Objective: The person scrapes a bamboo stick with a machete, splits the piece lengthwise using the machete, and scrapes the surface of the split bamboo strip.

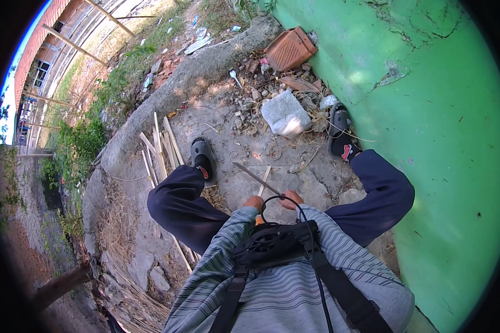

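My right hand (291, 200) is closed around the near end of a long, narrow knife (256, 178), its dark blade slanting away to the left. A pale wooden strip (265, 180) sticks up and away from my left hand (254, 203), whose fingers are closed on it. The blade crosses the strip just beyond my hands; I cannot tell whether they touch. Part of both hands is hidden by my sleeves and a black cable. Left of my left foot lies a loose bundle of similar pale strips (162, 145).
A green wall (439, 139) rises on my right. Ahead lie a pale stone block (286, 114), a terracotta-coloured tile piece (291, 49), rubble and a white plastic spoon (235, 78). A low concrete curb (205, 66) curves around the far left. My shod feet stand wide apart.
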`<state>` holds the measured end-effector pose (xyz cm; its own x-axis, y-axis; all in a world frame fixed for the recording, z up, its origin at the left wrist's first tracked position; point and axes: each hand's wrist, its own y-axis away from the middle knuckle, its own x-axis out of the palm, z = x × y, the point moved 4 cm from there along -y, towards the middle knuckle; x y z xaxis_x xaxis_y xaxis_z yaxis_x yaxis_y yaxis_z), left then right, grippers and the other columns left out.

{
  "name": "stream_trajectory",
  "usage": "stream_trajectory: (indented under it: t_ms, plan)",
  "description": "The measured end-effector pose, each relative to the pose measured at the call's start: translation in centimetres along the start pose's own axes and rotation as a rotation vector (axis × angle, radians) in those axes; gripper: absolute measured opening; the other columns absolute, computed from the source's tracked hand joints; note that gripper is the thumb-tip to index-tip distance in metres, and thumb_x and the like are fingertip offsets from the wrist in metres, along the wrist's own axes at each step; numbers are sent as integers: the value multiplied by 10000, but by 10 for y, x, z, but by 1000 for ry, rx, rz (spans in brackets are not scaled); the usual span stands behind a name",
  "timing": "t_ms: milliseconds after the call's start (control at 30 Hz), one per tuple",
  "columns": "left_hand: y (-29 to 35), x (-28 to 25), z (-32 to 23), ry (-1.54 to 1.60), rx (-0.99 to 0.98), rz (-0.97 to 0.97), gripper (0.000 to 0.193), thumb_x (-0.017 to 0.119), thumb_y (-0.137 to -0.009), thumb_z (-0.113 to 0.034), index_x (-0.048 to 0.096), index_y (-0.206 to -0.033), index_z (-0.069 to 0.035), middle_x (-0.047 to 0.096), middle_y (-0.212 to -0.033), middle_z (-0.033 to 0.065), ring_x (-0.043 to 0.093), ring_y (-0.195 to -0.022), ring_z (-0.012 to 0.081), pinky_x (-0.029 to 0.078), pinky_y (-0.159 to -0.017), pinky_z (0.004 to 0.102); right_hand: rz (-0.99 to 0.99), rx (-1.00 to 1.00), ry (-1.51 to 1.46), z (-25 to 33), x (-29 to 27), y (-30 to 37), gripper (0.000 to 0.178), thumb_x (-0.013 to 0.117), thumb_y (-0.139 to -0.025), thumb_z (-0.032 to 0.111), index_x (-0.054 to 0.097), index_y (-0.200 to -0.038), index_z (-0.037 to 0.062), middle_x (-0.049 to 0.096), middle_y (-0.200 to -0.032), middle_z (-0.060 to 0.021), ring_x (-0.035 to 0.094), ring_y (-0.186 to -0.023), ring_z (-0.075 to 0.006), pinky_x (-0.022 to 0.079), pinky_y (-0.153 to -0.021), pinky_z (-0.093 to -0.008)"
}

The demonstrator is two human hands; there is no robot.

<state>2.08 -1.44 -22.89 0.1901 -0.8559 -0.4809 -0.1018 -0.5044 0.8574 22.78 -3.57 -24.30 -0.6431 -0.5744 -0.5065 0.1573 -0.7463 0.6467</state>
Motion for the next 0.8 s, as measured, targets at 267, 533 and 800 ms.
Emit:
stream_trajectory:
  t_ms: [267,533,800]
  plan:
    - [-2,2,3,-146,145,12,349,617,-881,-225,745,-1105,10,702,-1166,272,679,-1119,428,558,-944,489,24,67,88,1,-13,6,422,698,-802,406,767,-958,20,738,-993,-255,719,-966,-438,576,-851,-500]
    - [2,1,1,-116,103,-15,332,619,-883,-222,756,-1091,-2,726,-1127,243,706,-1072,413,575,-920,481,23,80,71,-3,-13,6,429,703,-817,418,762,-987,28,727,-1026,-276,707,-1011,-441,565,-886,-515]
    - [22,-17,-23,-100,160,-63,337,594,-900,-207,741,-1112,9,737,-1095,232,731,-1006,394,600,-865,466,0,144,143,-30,-21,0,370,696,-822,351,770,-1020,48,734,-1048,-246,706,-1002,-434,563,-897,-494]
